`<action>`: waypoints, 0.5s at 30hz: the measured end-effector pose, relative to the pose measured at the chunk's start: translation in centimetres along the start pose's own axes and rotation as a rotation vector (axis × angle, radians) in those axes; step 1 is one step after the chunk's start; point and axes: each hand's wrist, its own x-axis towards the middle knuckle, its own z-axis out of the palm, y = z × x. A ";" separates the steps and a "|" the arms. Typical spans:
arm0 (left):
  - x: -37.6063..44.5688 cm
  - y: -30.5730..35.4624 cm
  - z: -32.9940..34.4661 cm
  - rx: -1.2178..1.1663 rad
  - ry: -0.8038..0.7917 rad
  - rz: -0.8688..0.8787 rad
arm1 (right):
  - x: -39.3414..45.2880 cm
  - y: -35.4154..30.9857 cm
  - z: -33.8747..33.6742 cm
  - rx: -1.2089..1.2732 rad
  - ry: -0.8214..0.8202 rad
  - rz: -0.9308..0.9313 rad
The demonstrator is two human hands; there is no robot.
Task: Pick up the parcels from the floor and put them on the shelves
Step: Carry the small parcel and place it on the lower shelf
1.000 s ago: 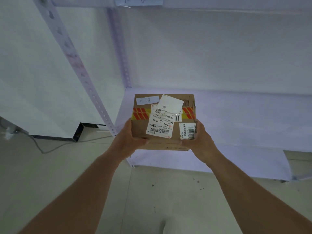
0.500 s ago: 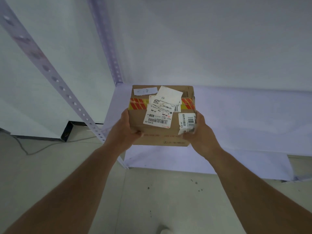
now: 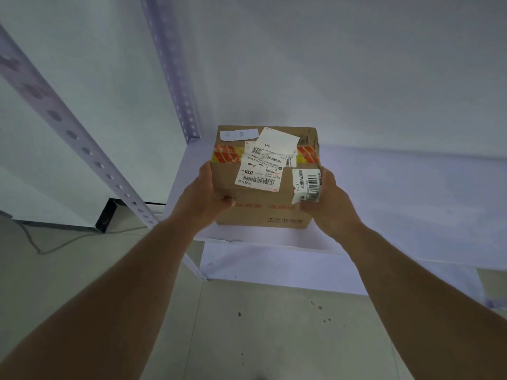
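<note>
Two-handed grip on the box, lining up for the shelf

Left hand point(image 3: 204, 204) and right hand point(image 3: 326, 207) clamp opposite sides of the labelled cardboard parcel point(image 3: 264, 178), keeping it level at frame centre, over the pale shelf board point(image 3: 411, 204), for a flat set-down.

Brown parcel point(image 3: 263, 198), red-yellow striped tape point(image 3: 226, 154), white shelf point(image 3: 397, 204)

Dim, cool bluish light, no glare, soft shadows; wide-angle bending toward edges; near shelf post point(image 3: 68, 133) blurred, parcel point(image 3: 264, 174) labels sharp.
</note>
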 end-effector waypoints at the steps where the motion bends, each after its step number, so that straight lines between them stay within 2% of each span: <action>1: 0.1 0.1 0.0 -0.001 0.001 -0.002 | 0.1 0.0 0.0 0.002 0.004 0.002; 12: 0.2 0.3 -0.3 0.004 -0.029 -0.034 | -0.3 -0.3 0.2 -0.042 0.029 0.037; 15: 0.0 0.6 -0.4 -0.065 -0.062 -0.046 | -0.3 -0.5 -0.2 -0.071 0.017 0.055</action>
